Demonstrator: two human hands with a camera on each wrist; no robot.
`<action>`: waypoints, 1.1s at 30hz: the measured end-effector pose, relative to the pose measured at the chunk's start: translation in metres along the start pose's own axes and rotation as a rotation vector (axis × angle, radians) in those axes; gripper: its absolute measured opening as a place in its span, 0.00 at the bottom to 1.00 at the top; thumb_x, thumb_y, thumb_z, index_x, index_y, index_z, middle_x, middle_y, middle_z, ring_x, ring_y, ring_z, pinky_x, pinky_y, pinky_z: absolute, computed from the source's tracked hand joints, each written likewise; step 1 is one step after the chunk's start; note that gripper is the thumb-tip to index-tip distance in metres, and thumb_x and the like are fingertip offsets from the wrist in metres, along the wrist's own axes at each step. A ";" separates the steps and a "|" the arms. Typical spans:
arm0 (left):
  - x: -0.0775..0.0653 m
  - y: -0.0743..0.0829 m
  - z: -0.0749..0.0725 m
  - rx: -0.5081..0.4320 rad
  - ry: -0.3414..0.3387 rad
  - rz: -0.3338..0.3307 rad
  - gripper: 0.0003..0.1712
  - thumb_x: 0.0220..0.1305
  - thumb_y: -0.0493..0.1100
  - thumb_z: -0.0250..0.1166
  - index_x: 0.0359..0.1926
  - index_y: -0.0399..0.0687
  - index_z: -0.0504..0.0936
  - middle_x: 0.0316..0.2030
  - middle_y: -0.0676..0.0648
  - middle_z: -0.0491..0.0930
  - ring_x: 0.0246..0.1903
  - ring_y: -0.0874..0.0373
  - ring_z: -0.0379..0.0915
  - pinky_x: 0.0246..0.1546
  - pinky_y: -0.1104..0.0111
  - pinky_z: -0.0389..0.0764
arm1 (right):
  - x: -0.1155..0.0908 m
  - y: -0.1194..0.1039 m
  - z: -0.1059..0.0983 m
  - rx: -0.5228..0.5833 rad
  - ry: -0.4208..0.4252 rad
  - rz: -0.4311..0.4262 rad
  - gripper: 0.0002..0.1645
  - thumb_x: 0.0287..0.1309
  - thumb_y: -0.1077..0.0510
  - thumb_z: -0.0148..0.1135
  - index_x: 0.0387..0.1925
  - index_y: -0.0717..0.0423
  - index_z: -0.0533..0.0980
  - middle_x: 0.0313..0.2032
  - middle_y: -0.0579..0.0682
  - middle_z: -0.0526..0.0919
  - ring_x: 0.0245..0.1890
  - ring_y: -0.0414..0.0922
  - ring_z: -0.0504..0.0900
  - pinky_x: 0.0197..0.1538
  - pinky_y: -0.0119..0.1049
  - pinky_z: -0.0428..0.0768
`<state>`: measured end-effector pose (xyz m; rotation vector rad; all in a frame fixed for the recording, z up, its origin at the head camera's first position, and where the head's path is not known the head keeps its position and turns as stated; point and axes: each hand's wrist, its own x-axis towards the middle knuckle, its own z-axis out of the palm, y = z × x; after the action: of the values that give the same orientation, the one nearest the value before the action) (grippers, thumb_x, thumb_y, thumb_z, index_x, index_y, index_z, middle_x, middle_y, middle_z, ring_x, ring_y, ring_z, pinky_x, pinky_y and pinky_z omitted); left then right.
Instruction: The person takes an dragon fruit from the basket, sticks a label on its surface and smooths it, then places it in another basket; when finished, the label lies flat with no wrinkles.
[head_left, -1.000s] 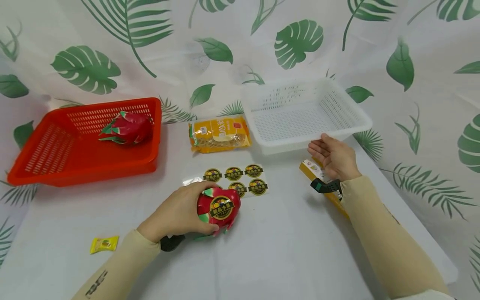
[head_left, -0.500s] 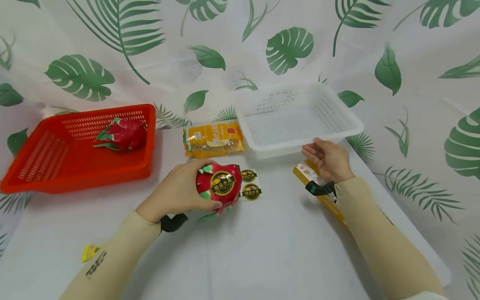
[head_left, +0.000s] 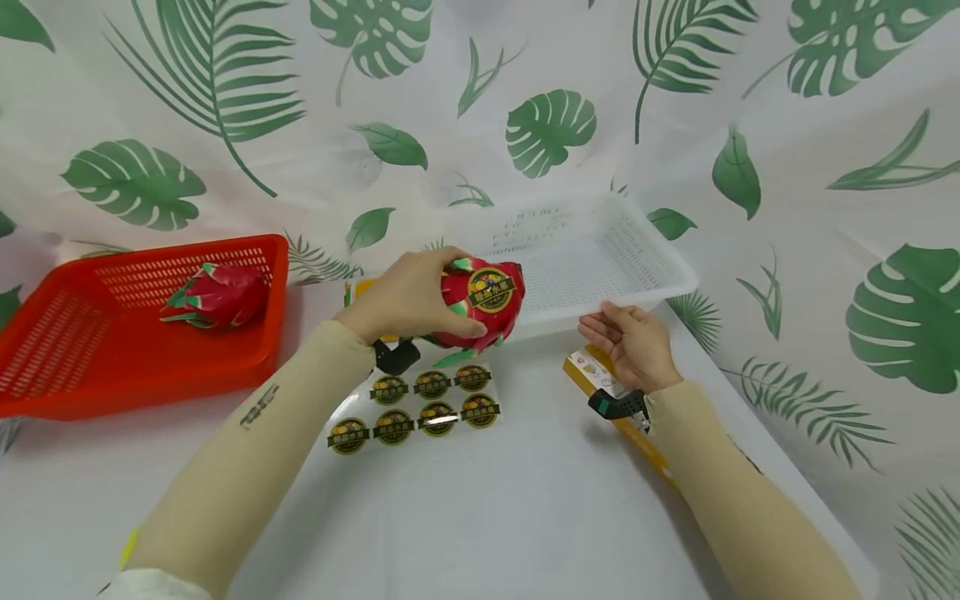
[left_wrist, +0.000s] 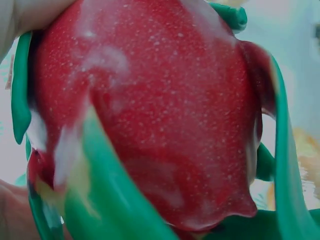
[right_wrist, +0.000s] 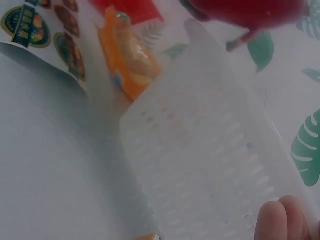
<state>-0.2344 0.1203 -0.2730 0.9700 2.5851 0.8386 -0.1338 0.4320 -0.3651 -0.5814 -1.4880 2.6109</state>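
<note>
My left hand [head_left: 412, 292] grips a red dragon fruit [head_left: 504, 321] with green leaf tips, fingers over the top and thumb on the near side. A round black-and-gold sticker [head_left: 491, 290] is on its upward face. The fruit is lifted above the table, in front of the white basket's left part. In the left wrist view the dragon fruit [left_wrist: 150, 110] fills most of the picture. My right hand [head_left: 636, 343] holds the near rim of the white basket [head_left: 652, 293], thumb at the rim; fingertips [right_wrist: 272, 220] lie against its outer wall in the right wrist view.
A red basket [head_left: 135, 398] at left holds another dragon fruit [head_left: 232, 298]. A sheet of round stickers [head_left: 412, 408] lies below my left hand. An orange food packet [right_wrist: 127, 60] sits left of the white basket. A yellow-and-white box [head_left: 581, 375] lies under my right wrist.
My left hand has raised the dragon fruit off the sticker sheet area and carried it right and away from me towards the white basket. My right hand stays at that basket's rim. The head view has shifted.
</note>
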 end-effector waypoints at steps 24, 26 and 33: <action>0.179 0.040 0.051 0.170 -0.166 -0.042 0.57 0.53 0.65 0.75 0.77 0.47 0.64 0.65 0.48 0.75 0.59 0.56 0.75 0.62 0.64 0.80 | 0.001 0.006 -0.010 -0.098 -0.005 0.023 0.08 0.76 0.57 0.58 0.46 0.58 0.72 0.35 0.47 0.88 0.40 0.41 0.92 0.51 0.34 0.88; 0.187 0.038 0.056 0.176 -0.180 -0.060 0.56 0.53 0.64 0.75 0.77 0.47 0.63 0.65 0.48 0.75 0.59 0.55 0.74 0.63 0.64 0.80 | 0.002 0.005 -0.010 -0.101 -0.003 0.019 0.07 0.76 0.57 0.57 0.46 0.59 0.72 0.35 0.47 0.88 0.40 0.41 0.92 0.51 0.34 0.88; 0.210 0.029 0.066 0.142 -0.218 -0.145 0.54 0.55 0.61 0.77 0.77 0.48 0.63 0.65 0.48 0.76 0.61 0.54 0.74 0.65 0.63 0.79 | 0.007 0.003 -0.011 -0.103 0.012 0.006 0.06 0.76 0.59 0.56 0.45 0.59 0.73 0.34 0.48 0.88 0.38 0.41 0.92 0.50 0.34 0.88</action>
<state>-0.3484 0.3064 -0.3162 0.8458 2.5149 0.4881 -0.1358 0.4413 -0.3741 -0.6107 -1.6272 2.5419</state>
